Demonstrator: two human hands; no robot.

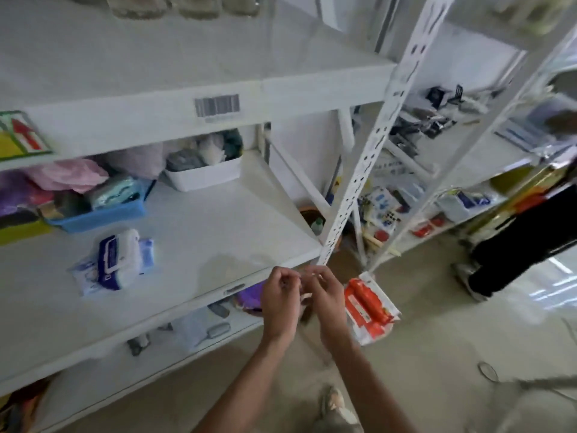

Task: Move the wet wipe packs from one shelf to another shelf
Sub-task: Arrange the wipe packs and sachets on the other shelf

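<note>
Blue-and-white wet wipe packs (114,264) lie in a small pile on the left part of the middle shelf (203,239). An orange-and-white wet wipe pack (370,310) hangs in the air just off the shelf's front right corner. My right hand (326,300) is against its left edge and holds it, fingers curled; the contact itself is hidden behind the hand. My left hand (279,303) is right beside the right one, fingers curled near it, with nothing visible in it.
A blue tray (96,217) and a white bin (203,176) full of goods stand at the back of the middle shelf. A perforated upright post (359,170) rises at the corner. A second rack (462,170) stands right. A person in black trousers (524,242) is at far right.
</note>
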